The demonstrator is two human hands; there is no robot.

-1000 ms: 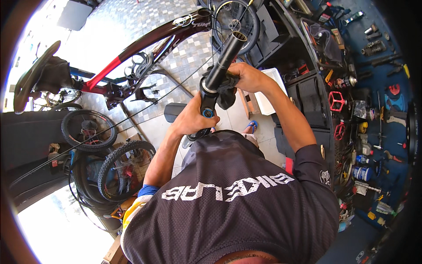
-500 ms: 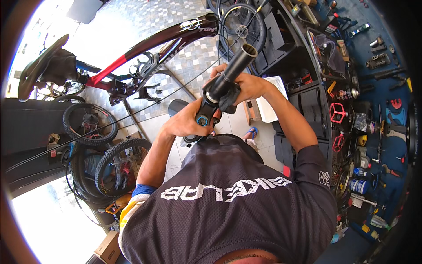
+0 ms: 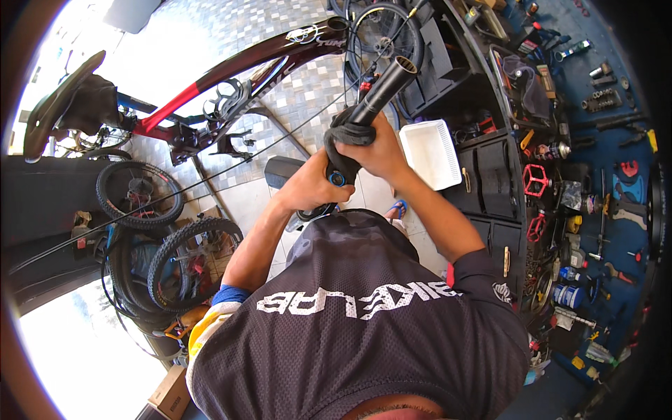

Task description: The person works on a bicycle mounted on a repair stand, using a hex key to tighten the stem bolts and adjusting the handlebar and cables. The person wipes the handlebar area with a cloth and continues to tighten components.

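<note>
A bicycle fork is upright in my grip, its black steerer tube [image 3: 385, 87] pointing up and right with an open top. My left hand [image 3: 311, 185] is closed round the fork crown, beside a blue ring [image 3: 337, 178]. My right hand [image 3: 372, 150] grips a dark cloth [image 3: 344, 127] bunched around the steerer's base, hiding most of that part of the fork. The fork's lower end is largely hidden behind my left hand and body.
A dark red bicycle frame [image 3: 217, 73] hangs at upper left, crossed by cables. Wheels [image 3: 140, 196] and tires stand at left. A white plastic tray [image 3: 430, 157] is right of my hands, beside black cases [image 3: 483, 161] and a blue tool board [image 3: 616, 231].
My right hand has moved down and inward, wrapping the cloth round the steerer's base. The steerer top has shifted right, and more of the white tray now shows.
</note>
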